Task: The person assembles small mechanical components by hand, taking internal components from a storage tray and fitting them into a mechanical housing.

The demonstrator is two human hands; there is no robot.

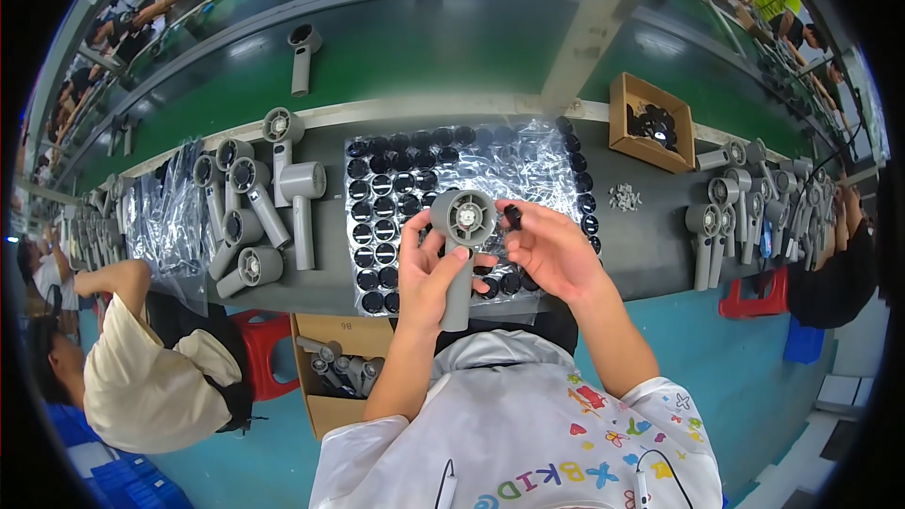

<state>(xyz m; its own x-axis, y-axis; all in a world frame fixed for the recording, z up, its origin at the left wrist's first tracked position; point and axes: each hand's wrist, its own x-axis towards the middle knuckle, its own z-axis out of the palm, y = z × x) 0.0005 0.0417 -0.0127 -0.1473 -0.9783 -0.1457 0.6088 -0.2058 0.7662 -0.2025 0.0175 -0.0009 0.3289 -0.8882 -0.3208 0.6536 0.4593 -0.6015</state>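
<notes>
My left hand (426, 269) is wrapped round the handle of a grey handheld fan (456, 297), its round head facing up with ribs and a pale hub in view. Just right of the fan head, my right hand (551, 250) pinches a small black part (513, 217) between thumb and fingertips. That part is apart from the fan, and its exact kind is too small to make out. Beneath both hands lies a clear plastic sheet (500, 165) bearing rows of round black caps (362, 211), some with a shiny face.
Several grey fans (253, 184) stand and lie to the left, more (726, 198) to the right. A cardboard box (681, 158) of black parts and a pile of small pale pieces (624, 198) are at right. A green conveyor (424, 47) carries one fan. Co-workers sit on both sides.
</notes>
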